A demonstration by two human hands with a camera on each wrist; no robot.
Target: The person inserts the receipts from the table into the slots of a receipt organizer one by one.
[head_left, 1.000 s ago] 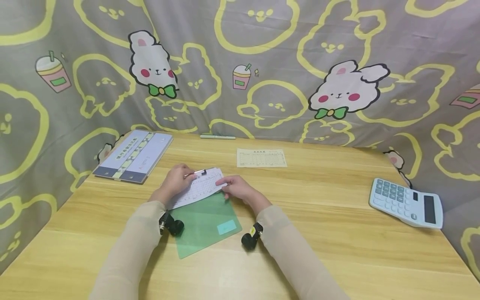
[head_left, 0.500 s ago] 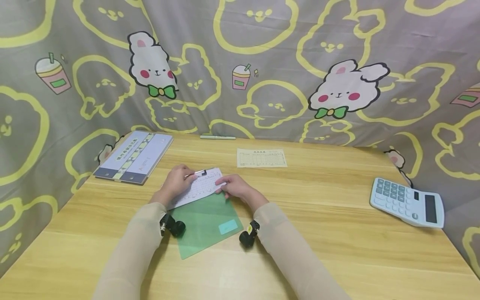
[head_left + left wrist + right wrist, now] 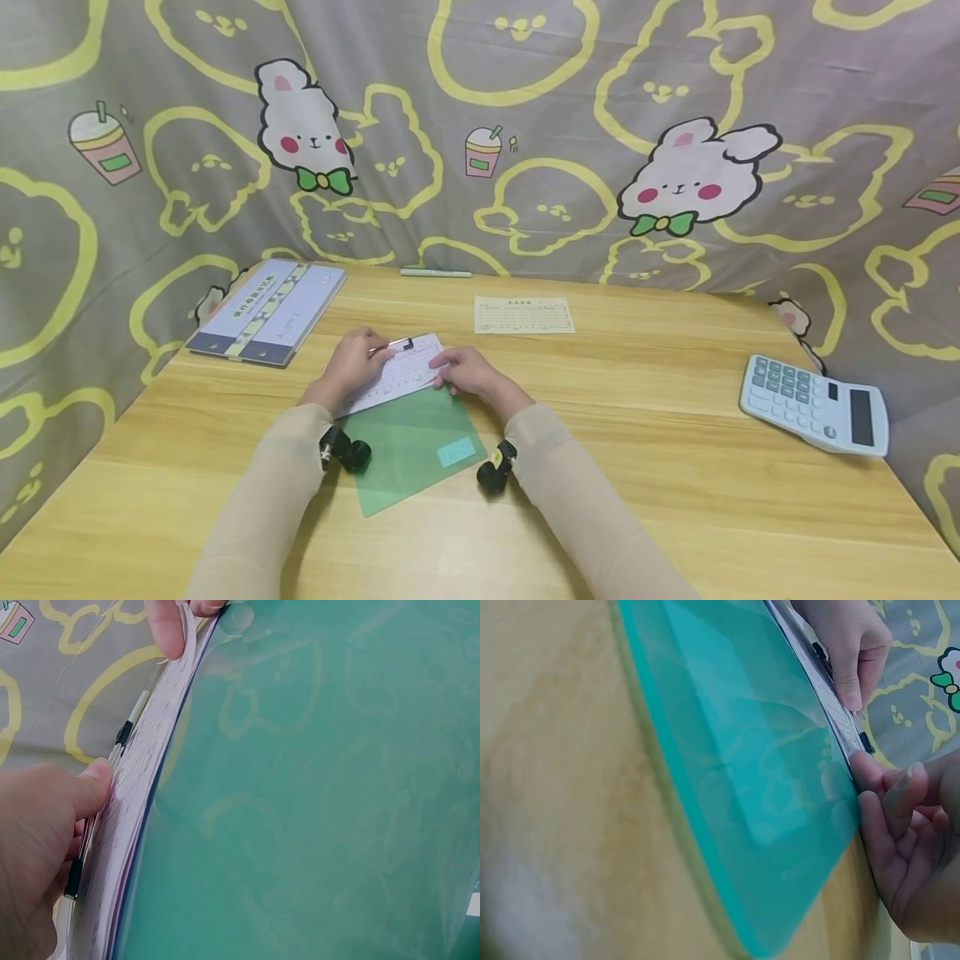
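Note:
A green plastic folder [image 3: 416, 450] with a pale blue label lies at an angle on the table. White printed forms [image 3: 405, 368] lie along its far part, under a metal clip [image 3: 403, 343] with black ends. My left hand [image 3: 351, 367] grips the far edge at the clip, and the thumb [image 3: 96, 780] presses on the metal in the left wrist view. At the right edge of the forms, my right hand [image 3: 471, 372] pinches the paper corner between thumb and fingers. In the right wrist view, its fingertips meet at the folder's corner beside the clip's end.
A blue and white account book [image 3: 270, 308] lies at the back left. Behind the hands are a pen [image 3: 435, 273] and a yellowish form slip [image 3: 523, 315]. A light blue calculator [image 3: 813, 404] sits at the right. A patterned curtain [image 3: 555, 125] hangs behind the table.
My right hand and wrist have shifted slightly left, and the right edge of the forms looks a little flatter. My left hand stays at the clip.

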